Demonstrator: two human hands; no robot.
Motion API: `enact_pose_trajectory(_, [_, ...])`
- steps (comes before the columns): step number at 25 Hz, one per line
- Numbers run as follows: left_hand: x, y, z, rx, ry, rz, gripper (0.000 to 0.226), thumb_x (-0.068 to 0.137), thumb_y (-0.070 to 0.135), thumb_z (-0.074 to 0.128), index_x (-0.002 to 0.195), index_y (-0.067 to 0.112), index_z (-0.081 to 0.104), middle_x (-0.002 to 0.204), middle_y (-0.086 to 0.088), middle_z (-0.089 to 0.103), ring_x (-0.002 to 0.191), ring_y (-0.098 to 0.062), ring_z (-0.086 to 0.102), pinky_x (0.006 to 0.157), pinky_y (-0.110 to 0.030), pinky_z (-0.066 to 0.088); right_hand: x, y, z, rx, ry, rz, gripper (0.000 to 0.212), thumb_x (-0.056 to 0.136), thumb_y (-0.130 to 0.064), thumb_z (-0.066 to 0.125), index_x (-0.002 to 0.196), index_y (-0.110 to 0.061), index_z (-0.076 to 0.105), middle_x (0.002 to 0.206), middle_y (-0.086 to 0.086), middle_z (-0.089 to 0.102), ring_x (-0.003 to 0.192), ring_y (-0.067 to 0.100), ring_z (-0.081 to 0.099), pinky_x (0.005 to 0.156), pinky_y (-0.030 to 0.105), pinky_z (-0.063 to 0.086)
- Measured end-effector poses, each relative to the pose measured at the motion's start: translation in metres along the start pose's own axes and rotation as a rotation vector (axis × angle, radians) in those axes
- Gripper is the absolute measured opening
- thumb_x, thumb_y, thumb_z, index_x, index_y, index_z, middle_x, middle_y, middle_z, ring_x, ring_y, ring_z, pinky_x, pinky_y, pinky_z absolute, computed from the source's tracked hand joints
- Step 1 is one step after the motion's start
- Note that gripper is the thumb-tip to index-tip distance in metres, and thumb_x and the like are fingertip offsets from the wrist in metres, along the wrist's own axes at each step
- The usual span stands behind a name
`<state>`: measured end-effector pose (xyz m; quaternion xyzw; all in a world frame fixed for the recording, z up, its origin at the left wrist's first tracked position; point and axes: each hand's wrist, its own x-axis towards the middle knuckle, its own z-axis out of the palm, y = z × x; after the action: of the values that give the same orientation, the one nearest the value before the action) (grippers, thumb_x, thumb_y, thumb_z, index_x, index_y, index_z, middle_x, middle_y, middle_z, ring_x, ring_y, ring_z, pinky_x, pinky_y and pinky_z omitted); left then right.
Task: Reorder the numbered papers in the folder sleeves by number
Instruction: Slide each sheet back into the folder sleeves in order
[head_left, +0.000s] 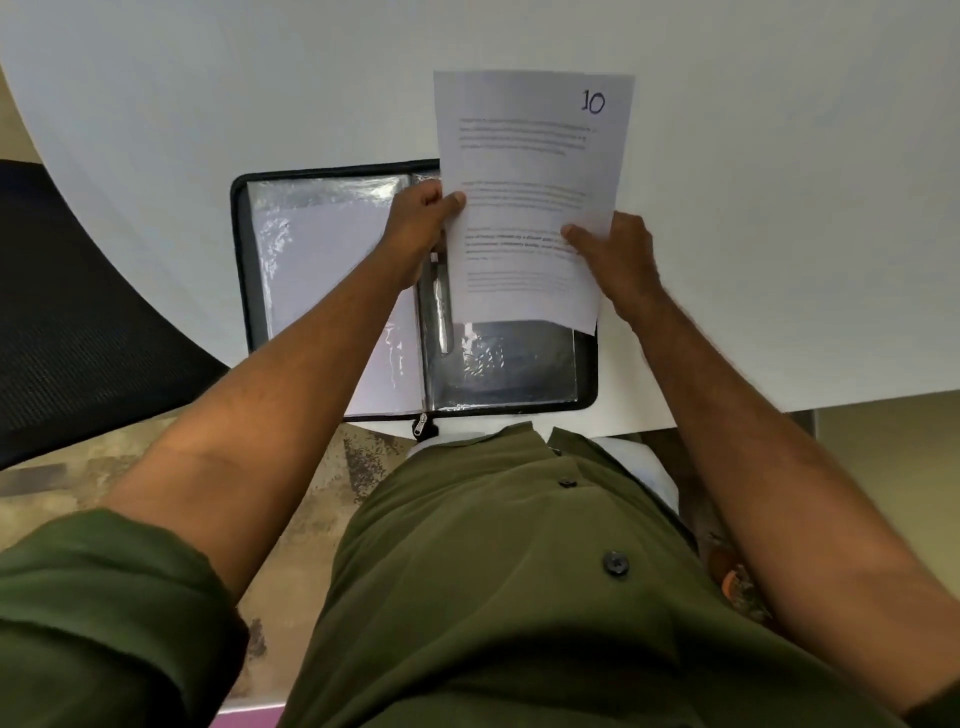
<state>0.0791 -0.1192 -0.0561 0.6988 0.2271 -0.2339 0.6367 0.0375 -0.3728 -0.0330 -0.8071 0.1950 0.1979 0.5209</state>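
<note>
Holding white printed paper marked 10 (530, 197) above open black zip folder with clear sleeves (332, 291) at white bench (779, 208) near edge; left hand (421, 228) and right hand (615, 260) both pinch its side edges.

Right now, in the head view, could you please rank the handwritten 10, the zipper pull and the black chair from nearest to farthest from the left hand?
Measured from the left hand, which pinches the paper's left edge:
1. The handwritten 10, up and right, at the paper's top corner.
2. The zipper pull, straight below, at the folder's near edge.
3. The black chair, far left, beside the table.
</note>
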Motion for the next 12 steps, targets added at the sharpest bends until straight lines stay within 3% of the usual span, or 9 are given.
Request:
enact_pose_trajectory(2, [0.019,0.001,0.000,0.161,0.064,0.050,0.013,0.101,0.015,0.058,0.109,0.016,0.070,0.100,0.003,0.072,0.076,0.000,0.066,0.066,-0.017,0.052,0.006,-0.008,-0.004,0.008,0.165,-0.023,0.033,0.093,-0.036,0.070,0.116,-0.013,0.073,0.101,-0.006,0.074,0.094,0.013,0.072,0.086,0.034,0.061])
enact_pose_trajectory(4, [0.038,-0.002,-0.002,0.461,0.084,0.163,0.027,0.099,0.016,0.058,0.124,0.012,0.066,0.117,-0.001,0.067,0.098,-0.003,0.064,0.082,-0.013,0.049,0.013,-0.012,-0.011,0.030,0.294,-0.035,0.032,0.093,-0.038,0.068,0.110,-0.011,0.073,0.096,-0.008,0.073,0.092,0.014,0.072,0.086,0.037,0.061])
enact_pose_trajectory(6, [0.057,-0.011,-0.006,0.872,-0.018,0.299,0.045,0.095,0.023,0.058,0.137,0.007,0.058,0.135,-0.012,0.059,0.126,-0.027,0.055,0.105,-0.030,0.041,0.019,-0.013,-0.017,0.076,0.380,-0.028,0.032,0.094,-0.036,0.068,0.113,-0.011,0.072,0.098,-0.012,0.072,0.093,0.009,0.071,0.087,0.032,0.060])
enact_pose_trajectory(7, [0.062,-0.015,-0.005,1.050,-0.083,0.325,0.053,0.093,0.026,0.059,0.141,0.006,0.052,0.143,-0.016,0.052,0.133,-0.036,0.046,0.109,-0.039,0.036,0.022,-0.012,-0.019,0.105,0.414,-0.018,0.032,0.095,-0.034,0.069,0.117,-0.011,0.071,0.101,-0.011,0.072,0.094,0.005,0.071,0.088,0.028,0.059])
enact_pose_trajectory(10, [0.060,-0.031,0.001,1.308,-0.090,0.371,0.065,0.094,0.026,0.061,0.152,0.007,0.037,0.159,-0.018,0.031,0.143,-0.041,0.031,0.111,-0.051,0.033,0.029,-0.016,-0.020,0.194,0.466,-0.010,0.029,0.097,-0.022,0.069,0.124,-0.013,0.066,0.110,-0.009,0.071,0.097,-0.007,0.068,0.089,0.015,0.053])
enact_pose_trajectory(12, [0.056,-0.043,0.002,1.337,-0.001,0.481,0.058,0.093,0.018,0.059,0.148,0.008,0.044,0.155,-0.017,0.039,0.138,-0.039,0.040,0.104,-0.050,0.038,0.034,-0.019,-0.018,0.241,0.456,0.005,0.029,0.098,-0.015,0.067,0.126,-0.014,0.061,0.114,-0.008,0.069,0.102,-0.005,0.068,0.091,0.015,0.052])
